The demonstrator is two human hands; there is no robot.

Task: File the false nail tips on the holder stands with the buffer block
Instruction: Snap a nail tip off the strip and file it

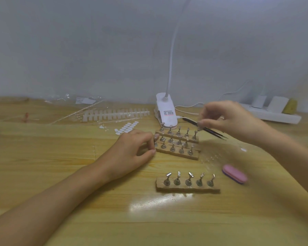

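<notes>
**Filing not yet begun.** My left hand (135, 150) grips the 9 o'clock end of the brown three-row block (178, 153) of small metal holder stands. My right hand (228, 119), at the block's 2 o'clock corner, pinches the top of the back-right stand (195, 135); blur hides whether a nail tip sits there. The pink oval buffer block (235, 176) lies untouched on the wooden worktop (167, 219) at 4 o'clock. The brown five-stand strip (188, 187) waits at 6 o'clock. I judge all the filing still to do.
</notes>
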